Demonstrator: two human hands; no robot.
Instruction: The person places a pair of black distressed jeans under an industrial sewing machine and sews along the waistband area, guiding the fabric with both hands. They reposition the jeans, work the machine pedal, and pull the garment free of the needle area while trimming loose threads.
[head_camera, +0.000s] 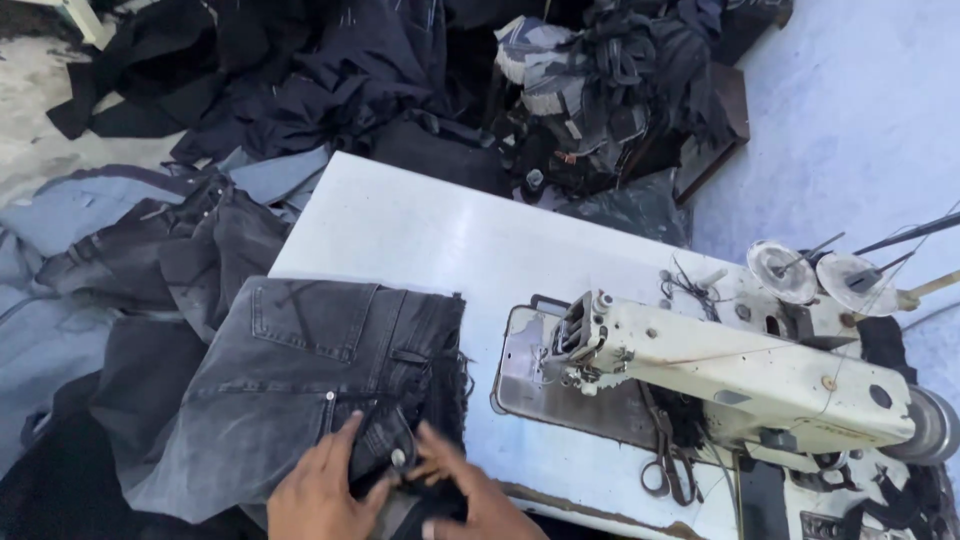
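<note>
**Faded black jeans at the table's near edge, both hands on the waistband**

The jeans (300, 390) lie spread across the near left corner of the white table (420, 230), their legs spilling off the left edge toward the floor. The denim is washed charcoal, thick and matte, with a patch pocket facing up and a raw, frayed edge on the side toward the machine. It looks limp but weighty: it should drape and fold rather than hold a shape, and drag a little on the tabletop. The waistband, doubled and stitched, is likely the firmest place to grip; the frayed edge would probably shed threads if pulled.

The left hand (315, 485) lies on the cloth near the waistband, fingers together and curled into a fold. The right hand (465, 495) is just beside it, fingers spread and pressing on dark fabric close to a metal button (398, 457); whether it pinches the cloth I cannot tell.

To the right stands a cream industrial sewing machine (720, 370), hard enamelled metal, chipped and grimy. Scissors (668, 470) lie beside its base, and two thread discs (815, 268) sit behind it. More dark garments (330, 70) are heaped on the floor beyond the table.
</note>
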